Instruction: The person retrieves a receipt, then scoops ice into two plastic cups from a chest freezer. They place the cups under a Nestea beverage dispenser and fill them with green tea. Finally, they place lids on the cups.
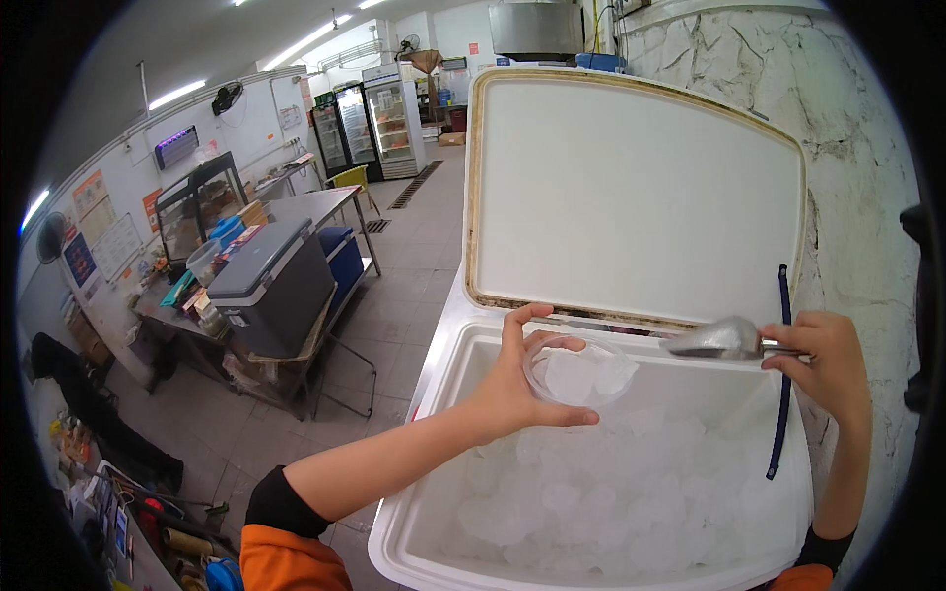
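My left hand (528, 377) grips a clear plastic cup (543, 388) by its rim and side. Pieces of ice (580, 375) fill the cup's mouth. To the right, my right hand (820, 362) holds the handle of a metal ice scoop (717, 338), whose bowl points left and looks blurred. Both hands are over a white ice chest (436, 458), with loose ice (591, 495) spread across its inside. Its white lid (635, 192) stands raised behind the hands, with a stained seal along the edge. A dark strap (781, 399) hangs at the chest's right side.
A cracked marble-patterned wall (850, 162) borders the chest on the right. Across the tiled floor (414, 273), a grey cooler box (270, 284) stands by a cluttered metal table (332, 199). Glass-door refrigerators (392, 122) line the back. At lower left are a person in dark clothes (103, 414) and a cluttered counter (144, 547).
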A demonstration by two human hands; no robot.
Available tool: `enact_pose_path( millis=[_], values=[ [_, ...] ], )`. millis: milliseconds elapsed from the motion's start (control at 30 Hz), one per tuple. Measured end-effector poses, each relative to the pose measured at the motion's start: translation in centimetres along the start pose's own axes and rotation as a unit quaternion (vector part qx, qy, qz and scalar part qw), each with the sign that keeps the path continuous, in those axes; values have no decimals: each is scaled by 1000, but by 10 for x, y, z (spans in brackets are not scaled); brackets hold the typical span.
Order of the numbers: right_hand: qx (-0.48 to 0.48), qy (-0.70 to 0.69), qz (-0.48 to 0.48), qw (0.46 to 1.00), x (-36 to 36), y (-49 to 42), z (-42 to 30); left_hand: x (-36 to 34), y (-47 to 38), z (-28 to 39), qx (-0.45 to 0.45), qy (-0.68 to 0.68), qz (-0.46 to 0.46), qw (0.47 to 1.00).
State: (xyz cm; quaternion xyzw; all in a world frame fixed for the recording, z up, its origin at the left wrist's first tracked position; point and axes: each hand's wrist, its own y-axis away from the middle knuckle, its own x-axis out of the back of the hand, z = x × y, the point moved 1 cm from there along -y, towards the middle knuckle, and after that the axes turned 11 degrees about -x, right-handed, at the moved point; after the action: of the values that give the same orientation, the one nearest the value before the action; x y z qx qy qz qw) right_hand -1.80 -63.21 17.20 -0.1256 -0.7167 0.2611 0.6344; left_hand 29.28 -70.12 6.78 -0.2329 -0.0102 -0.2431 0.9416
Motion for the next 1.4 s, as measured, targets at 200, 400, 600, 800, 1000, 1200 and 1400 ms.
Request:
enact_pose_path(
  millis=[200, 400, 600, 800, 1000, 1200, 1400],
  values=[
    [208, 59, 170, 961, 10, 2, -40, -1, -1, 0, 19, -42, -20, 999],
    [208, 190, 175, 943, 38, 11, -38, -3, 1, 0, 22, 11, -7, 1000],
    [143, 167, 172, 960, 43, 17, -25, -1, 1, 6, -14, -25, -10, 1000],
    [107, 50, -53, 992, 23, 11, -29, 13, 19, 56, -91, -25, 48, 994],
    [213, 181, -269, 922, -59, 3, -71, 45, 134, 117, -190, -134, 223, 947],
    [283, 225, -458, 812, -89, -11, -136, 29, 319, 108, -132, -402, 446, 789],
    [390, 241, -532, 712, -137, -28, -180, -32, 505, 54, 8, -515, 701, 493]
  ],
)
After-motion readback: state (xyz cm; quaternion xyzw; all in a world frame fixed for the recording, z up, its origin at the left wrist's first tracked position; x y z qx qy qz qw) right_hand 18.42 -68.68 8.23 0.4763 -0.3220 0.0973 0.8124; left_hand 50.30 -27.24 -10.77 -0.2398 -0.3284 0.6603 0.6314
